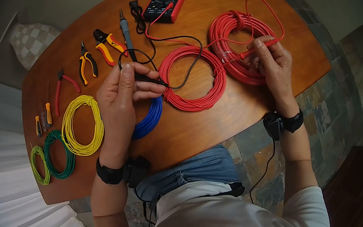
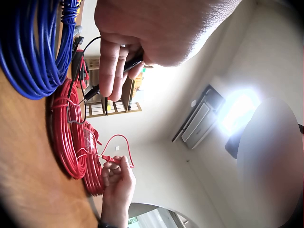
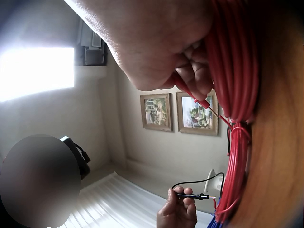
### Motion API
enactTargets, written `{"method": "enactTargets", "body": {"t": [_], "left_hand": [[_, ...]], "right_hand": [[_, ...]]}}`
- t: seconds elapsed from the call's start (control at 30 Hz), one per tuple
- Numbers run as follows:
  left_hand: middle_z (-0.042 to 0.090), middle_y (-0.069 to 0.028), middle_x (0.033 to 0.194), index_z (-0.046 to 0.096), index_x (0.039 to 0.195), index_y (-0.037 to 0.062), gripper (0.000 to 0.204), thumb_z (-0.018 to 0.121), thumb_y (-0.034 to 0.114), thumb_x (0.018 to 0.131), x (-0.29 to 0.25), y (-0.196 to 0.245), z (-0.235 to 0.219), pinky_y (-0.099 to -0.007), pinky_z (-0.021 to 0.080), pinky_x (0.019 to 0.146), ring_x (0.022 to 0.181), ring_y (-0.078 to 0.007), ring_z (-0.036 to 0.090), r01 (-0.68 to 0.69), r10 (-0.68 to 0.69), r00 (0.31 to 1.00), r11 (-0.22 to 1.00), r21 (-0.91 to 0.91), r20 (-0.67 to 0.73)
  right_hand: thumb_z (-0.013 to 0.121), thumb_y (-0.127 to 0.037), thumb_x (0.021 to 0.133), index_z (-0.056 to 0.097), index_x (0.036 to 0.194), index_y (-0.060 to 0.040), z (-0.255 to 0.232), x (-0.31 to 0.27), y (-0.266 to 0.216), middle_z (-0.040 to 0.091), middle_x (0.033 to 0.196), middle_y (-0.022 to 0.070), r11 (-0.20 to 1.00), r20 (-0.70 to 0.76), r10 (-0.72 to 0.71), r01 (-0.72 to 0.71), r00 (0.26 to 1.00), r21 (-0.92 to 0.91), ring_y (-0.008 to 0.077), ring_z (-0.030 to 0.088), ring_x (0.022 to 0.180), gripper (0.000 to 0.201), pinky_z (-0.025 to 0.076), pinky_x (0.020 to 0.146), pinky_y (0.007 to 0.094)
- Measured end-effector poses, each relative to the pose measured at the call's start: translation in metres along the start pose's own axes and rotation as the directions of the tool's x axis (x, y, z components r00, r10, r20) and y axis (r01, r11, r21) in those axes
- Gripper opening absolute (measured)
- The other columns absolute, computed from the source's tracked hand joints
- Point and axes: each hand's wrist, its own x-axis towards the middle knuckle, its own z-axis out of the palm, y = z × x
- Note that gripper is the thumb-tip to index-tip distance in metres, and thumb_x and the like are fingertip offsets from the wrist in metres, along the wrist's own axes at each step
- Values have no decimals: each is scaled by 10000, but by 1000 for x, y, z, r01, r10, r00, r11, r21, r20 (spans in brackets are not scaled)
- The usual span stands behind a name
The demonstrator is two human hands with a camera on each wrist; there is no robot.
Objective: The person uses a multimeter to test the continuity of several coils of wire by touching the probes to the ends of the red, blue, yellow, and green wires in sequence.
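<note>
My left hand [image 1: 115, 95] pinches the black test probe [image 3: 194, 195] of a multimeter [image 1: 167, 0]. Its metal tip points at a short red wire end on the left side of the thinner red wire coil [image 1: 171, 102]. In my right hand [image 1: 276, 64] is the red test probe [image 1: 248, 52], gripped between thumb and fingers over the thicker red cable coil [image 1: 220, 30]. The right wrist view shows that probe's bare tip [image 3: 213, 112] close to another wire end of the thinner coil. Both leads run back to the multimeter, whose display is too small to read.
A blue wire coil [image 1: 150, 120] lies partly behind my left hand. Yellow [image 1: 68, 135], green [image 1: 53, 168] and yellow-green [image 1: 35, 170] coils sit further left. Behind them are red-handled cutters [image 1: 56, 97], pliers [image 1: 83, 72], wire strippers [image 1: 104, 54], screwdrivers [image 1: 49, 114] and a soldering iron [image 1: 125, 28].
</note>
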Motion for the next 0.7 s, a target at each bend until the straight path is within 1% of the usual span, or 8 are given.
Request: {"method": "enactTargets", "body": {"t": [0.13,0.23,0.33,0.43,0.47,0.53,0.57,0.7], "left_hand": [[626,-163,908,523,959,-28,337,346,254,1012,0,0,-1,-251,560,627,700,-189,670,4,-4,1000,1000,-8,7],[630,-147,883,537,951,-32,328,378,250,1005,0,-2,0,-234,557,612,707,-177,675,7,-7,1000,999,-37,2],[632,-154,888,535,953,-31,335,371,256,1007,1,0,-1,-246,561,618,709,-187,676,-10,10,1000,1000,-8,-14],[633,-161,891,534,957,-29,346,361,265,1008,0,9,-3,-264,565,630,721,-199,677,-116,108,988,991,-68,-110],[633,-163,892,534,959,-28,349,358,269,1009,1,9,-5,-268,565,634,726,-203,677,-117,108,987,990,-74,-116],[634,-167,894,534,962,-27,356,351,275,1010,3,8,-9,-276,566,641,736,-209,677,-120,108,986,989,-88,-125],[634,-166,895,534,962,-26,354,351,273,1010,3,7,-8,-275,566,644,737,-208,677,-109,100,989,991,-82,-109],[633,-164,902,534,963,-26,350,346,265,1012,1,6,-5,-268,564,648,734,-202,676,-76,72,995,995,-59,-68]], "right_hand": [[531,-151,945,582,908,3,1,0,0,636,737,69,1000,12,-5,6,1000,-18,92,597,597,166,436,499,202],[534,-152,944,582,907,2,2,1,0,638,726,71,999,-3,1,-1,1000,-33,87,586,580,166,431,492,202],[531,-170,948,585,910,-5,1,1,1,636,702,72,1000,7,-17,17,1000,-15,75,556,539,178,405,469,193],[504,-205,962,586,940,-11,0,-1,5,636,694,82,993,-158,-6,25,987,120,55,488,462,212,339,441,172],[492,-210,967,583,948,-8,-1,-1,5,633,698,90,994,-164,-9,27,986,106,56,474,448,223,340,432,171],[492,-208,967,584,947,-9,0,-1,6,631,692,86,996,-145,-9,22,989,91,56,482,454,220,334,427,169],[492,-207,967,585,947,-9,-1,-1,6,630,689,84,996,-136,-9,20,991,82,55,486,457,219,330,425,169],[533,-187,948,594,904,-17,-2,-1,4,635,685,63,998,-102,-1,7,995,62,70,557,538,186,392,467,185]]}}
